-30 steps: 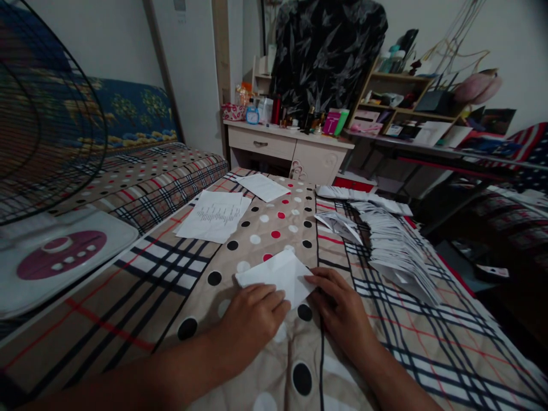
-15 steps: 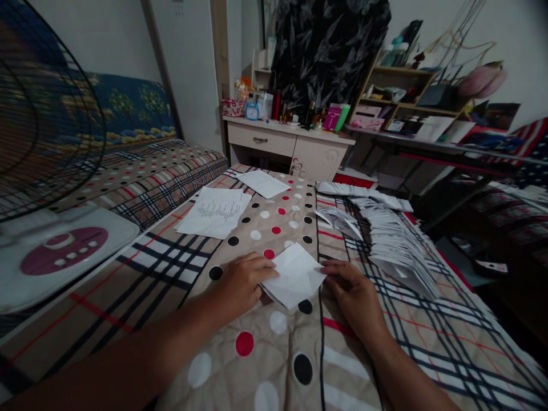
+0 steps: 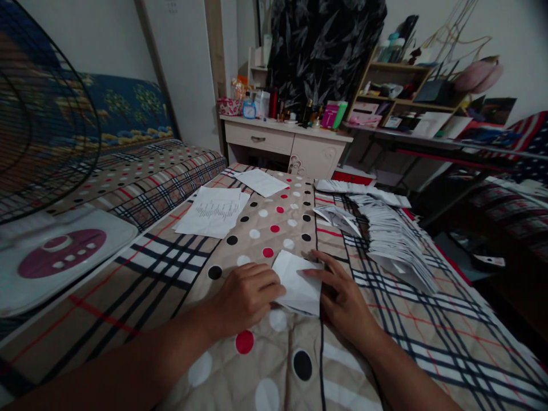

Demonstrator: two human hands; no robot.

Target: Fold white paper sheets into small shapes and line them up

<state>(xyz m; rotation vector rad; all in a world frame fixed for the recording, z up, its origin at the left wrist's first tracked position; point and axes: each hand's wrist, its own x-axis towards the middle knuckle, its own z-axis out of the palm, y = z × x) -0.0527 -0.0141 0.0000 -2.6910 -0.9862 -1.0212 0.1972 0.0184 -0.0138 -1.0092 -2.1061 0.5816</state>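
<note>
A folded sheet of white paper (image 3: 298, 288) lies in front of me on the patterned bedspread. My left hand (image 3: 247, 294) pinches its left edge, with fingers curled over the paper and the thumb hidden. At the right edge, my right hand (image 3: 345, 302) has its fingers apart; one fingertip rests on the paper's upper face. To the right is a long row of folded white papers (image 3: 396, 242), overlapping one another. A smaller folded piece (image 3: 338, 220) lies beside that row. Printed sheets (image 3: 212, 212) are stacked at the left, beyond my left hand.
Another white sheet (image 3: 261, 182) lies at the far end of the bedspread (image 3: 231, 365), with a second row of folded papers (image 3: 362, 190) to its right. A fan (image 3: 47, 114) stands at the left. Behind are a white dresser (image 3: 259, 140) and a cluttered shelf (image 3: 398, 105).
The folded paper has turned and shifted slightly toward me. My right hand has moved from gripping its right corner to spreading its fingers over it. My left hand stays at the left edge.
</note>
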